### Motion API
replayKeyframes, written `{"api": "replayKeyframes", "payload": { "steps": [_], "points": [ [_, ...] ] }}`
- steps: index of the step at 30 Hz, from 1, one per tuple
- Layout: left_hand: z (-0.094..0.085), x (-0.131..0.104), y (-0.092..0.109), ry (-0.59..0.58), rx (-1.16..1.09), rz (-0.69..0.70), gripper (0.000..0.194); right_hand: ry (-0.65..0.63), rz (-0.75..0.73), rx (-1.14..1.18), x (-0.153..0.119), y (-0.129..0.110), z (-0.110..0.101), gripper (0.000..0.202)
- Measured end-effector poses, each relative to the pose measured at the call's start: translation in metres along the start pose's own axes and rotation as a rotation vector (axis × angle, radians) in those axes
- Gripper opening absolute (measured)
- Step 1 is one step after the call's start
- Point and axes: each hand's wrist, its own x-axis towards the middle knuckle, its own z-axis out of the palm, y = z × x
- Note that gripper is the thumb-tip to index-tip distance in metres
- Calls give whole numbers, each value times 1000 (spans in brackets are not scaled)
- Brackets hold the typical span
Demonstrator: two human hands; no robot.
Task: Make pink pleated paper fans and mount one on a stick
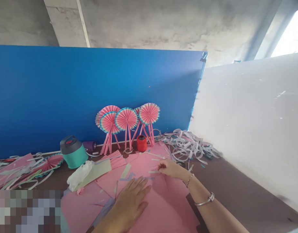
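Note:
Palm down, my left hand (131, 202) lies with spread fingers on large pink paper sheets (161, 200) that cover the table in front of me. My right hand (167, 167) is just beyond it and to the right, over the same sheets. Its fingers are pinched together by a pale paper strip (154, 171); whether they hold it is too small to tell. Short pale green strips (125, 171) and bluish-grey paper pieces (127, 177) lie beyond my left hand.
Pleated pink paper fans (126, 119) lean on the blue panel (66, 84). Near them are a red thread spool (141, 143) and a teal container (74, 153). White plastic (79, 174) lies left; curled paper strips (188, 144) are heaped back right by the white wall (256, 129).

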Motion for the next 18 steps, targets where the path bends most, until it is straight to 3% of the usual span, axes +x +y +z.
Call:
{"api": "replayKeyframes", "payload": {
  "steps": [3, 7, 12, 18],
  "points": [
    [3, -1, 0, -73, -13, -37, 45, -11, -4, 30, 0, -2, 0, 14],
    [-4, -4, 5, -27, 20, -135, 39, 14, 13, 71, -1, -6, 0, 16],
    [-2, -5, 8, 4, 5, -97, 35, 46, 27, 87, -1, -14, 4, 20],
    [7, -5, 6, 13, 29, -86, 33, -71, -7, 78, -2, -15, 10, 19]
  ]
}}
